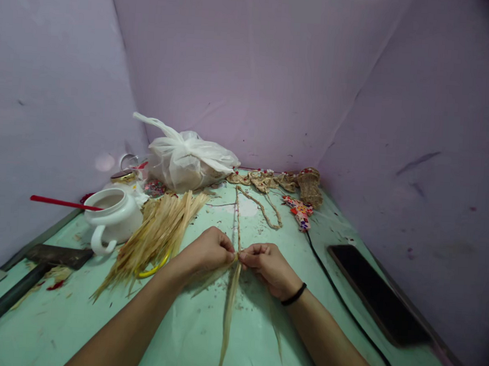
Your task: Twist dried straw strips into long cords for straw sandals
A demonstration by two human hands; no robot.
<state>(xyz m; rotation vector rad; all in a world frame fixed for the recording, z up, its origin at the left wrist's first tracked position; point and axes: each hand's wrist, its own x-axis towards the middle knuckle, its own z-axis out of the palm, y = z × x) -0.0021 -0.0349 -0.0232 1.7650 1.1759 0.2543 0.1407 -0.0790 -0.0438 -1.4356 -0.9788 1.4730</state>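
Note:
My left hand (209, 251) and my right hand (269, 266) meet at the middle of the green table (202, 335), both pinched on a braided straw cord (239, 227). The braided part runs away from my fingers toward the back wall and loops round to the right. Loose unbraided strands (228, 314) hang from the pinch toward me. A black band sits on my right wrist. A pile of dry straw strips (158, 233) lies just left of my left hand, over a yellow-handled tool (153, 269).
A white jug (112, 216) with a red stick across it stands at the left, a dark hammer-like tool (36, 272) nearer. A white plastic bag (188, 157) and woven straw pieces (294, 183) lie at the back. A black phone (380, 296) and cable (344, 305) lie right. Purple walls enclose the table.

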